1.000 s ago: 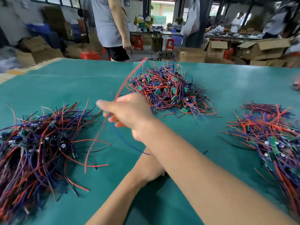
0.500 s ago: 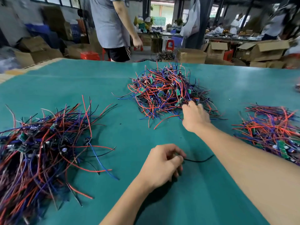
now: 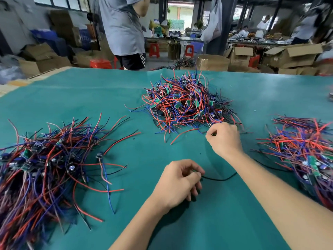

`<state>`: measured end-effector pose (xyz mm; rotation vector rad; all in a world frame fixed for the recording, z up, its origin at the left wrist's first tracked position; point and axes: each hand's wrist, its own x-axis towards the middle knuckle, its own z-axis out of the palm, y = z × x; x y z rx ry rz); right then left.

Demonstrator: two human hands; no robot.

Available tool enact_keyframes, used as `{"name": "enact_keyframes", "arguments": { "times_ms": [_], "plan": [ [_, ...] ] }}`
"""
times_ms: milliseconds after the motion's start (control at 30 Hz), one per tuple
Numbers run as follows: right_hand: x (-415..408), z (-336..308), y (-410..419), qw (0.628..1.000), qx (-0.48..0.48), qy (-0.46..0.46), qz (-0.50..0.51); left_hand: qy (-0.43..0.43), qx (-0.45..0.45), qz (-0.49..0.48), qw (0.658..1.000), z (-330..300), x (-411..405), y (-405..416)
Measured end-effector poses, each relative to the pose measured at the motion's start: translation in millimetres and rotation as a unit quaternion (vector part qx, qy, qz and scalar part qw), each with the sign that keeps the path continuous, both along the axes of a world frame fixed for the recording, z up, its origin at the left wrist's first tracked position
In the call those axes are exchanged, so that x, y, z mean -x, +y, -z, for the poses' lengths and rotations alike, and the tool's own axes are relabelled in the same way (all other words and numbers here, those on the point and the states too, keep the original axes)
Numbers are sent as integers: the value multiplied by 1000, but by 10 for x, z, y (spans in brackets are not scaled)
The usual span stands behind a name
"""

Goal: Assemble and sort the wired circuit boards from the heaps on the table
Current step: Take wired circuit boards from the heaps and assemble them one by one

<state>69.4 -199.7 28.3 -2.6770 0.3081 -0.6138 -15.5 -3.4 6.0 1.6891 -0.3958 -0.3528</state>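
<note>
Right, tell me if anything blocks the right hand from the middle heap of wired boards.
Nothing visible does. The right hand is already at the near edge of the middle heap of red, blue and black wired circuit boards, fingers curled on something small there.

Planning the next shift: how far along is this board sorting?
Done: the left heap and the right heap look sorted. In hand: the left hand pinches a black wire; the right hand picks at the middle heap. Left: that heap looks large.

Three tangled heaps of wired circuit boards (image 3: 187, 103) lie well apart.
</note>
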Motion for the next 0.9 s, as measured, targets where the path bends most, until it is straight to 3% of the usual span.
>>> {"name": "enact_keyframes", "arguments": {
  "times_ms": [100,200,367,467,733,900],
  "plan": [
    [350,-86,93,978,-183,-93,-16,14,38,-28,999,5,-13,-6],
    [822,-129,281,923,-340,-154,-92,57,110,-42,991,-23,-19,-30],
    [1278,-63,497,825,-522,-133,-170,98,159,11,982,-63,-14,-4],
    [1278,32,548,815,-542,-92,-183,91,175,4,980,-42,-19,8],
    [1242,68,575,832,-513,-100,-187,115,221,-31,968,-4,-65,53],
    [1260,49,559,820,-535,-74,-189,123,227,-32,965,2,-74,67]
  ]
}}
